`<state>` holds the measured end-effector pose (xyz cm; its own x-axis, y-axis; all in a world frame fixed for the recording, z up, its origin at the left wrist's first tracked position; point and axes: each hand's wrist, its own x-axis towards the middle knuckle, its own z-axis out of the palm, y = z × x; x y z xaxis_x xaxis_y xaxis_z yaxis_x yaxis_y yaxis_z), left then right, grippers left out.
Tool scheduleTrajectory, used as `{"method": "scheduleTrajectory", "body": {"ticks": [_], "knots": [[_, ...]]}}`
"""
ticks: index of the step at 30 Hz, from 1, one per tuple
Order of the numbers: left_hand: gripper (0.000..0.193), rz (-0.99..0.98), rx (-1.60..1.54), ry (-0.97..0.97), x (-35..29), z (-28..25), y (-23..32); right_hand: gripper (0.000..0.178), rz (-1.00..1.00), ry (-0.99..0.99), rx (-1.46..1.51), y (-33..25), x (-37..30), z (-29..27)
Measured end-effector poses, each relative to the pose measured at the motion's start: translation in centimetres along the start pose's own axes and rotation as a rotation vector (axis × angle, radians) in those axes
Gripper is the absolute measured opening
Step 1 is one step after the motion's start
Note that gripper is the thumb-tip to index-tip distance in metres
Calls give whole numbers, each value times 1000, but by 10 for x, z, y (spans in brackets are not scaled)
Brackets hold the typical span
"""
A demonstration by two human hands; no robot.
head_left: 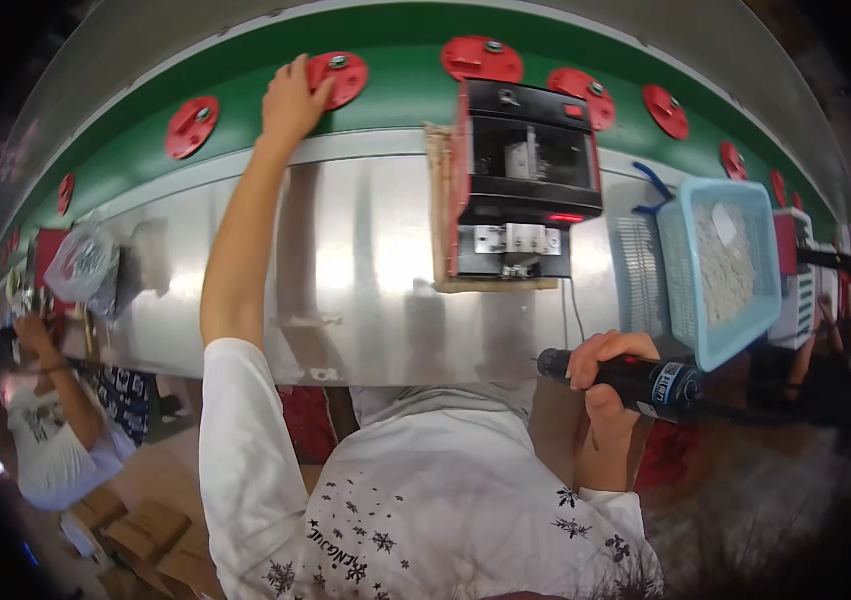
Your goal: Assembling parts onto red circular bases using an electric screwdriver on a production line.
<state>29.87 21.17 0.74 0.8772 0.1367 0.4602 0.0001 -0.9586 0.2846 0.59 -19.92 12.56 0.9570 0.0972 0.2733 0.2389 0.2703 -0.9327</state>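
My left hand [293, 100] is stretched far forward over the green belt, its fingers and thumb closed about the left edge of a round red disc [338, 80]. A silver metal fitting stands on that disc. In my right hand [614, 372], near the bench's front edge, is a black electric screwdriver [646, 382], its tip pointing left and its cable running off to the right. Between the hands, a black and red screw feeder [528, 160] stands on the metal bench [366, 290]. Small metal blocks show at its front.
More red discs [193, 127] lie along the green belt [396, 95]. A light blue basket [711, 340] of small pale parts stands right, beside blue-handled pliers [654, 190]. A clear plastic bag [84, 262] lies left. Another person [56, 430] works at far left, near cardboard boxes [149, 530].
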Motion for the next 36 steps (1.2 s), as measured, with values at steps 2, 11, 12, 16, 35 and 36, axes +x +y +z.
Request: {"method": "scheduleTrajectory", "body": {"ticks": [2,11,12,16,35,36], "knots": [[47,-59,-6,-116,12,20,-5,35,17,60,9,-6,-2,-4],[36,182,-226,-6,-88,-83,38,27,-285,81,195,-21,57,2],[36,195,-261,-53,-114,-101,45,26,-311,41,203,-20,70,6],[39,178,-334,-295,-201,-161,92,19,-268,-26,171,-10,97,18],[38,336,-603,-246,-279,-142,188,12,22,-85,43,-6,146,41],[33,325,-647,-221,-282,-138,191,12,24,-104,39,-7,144,37]]}}
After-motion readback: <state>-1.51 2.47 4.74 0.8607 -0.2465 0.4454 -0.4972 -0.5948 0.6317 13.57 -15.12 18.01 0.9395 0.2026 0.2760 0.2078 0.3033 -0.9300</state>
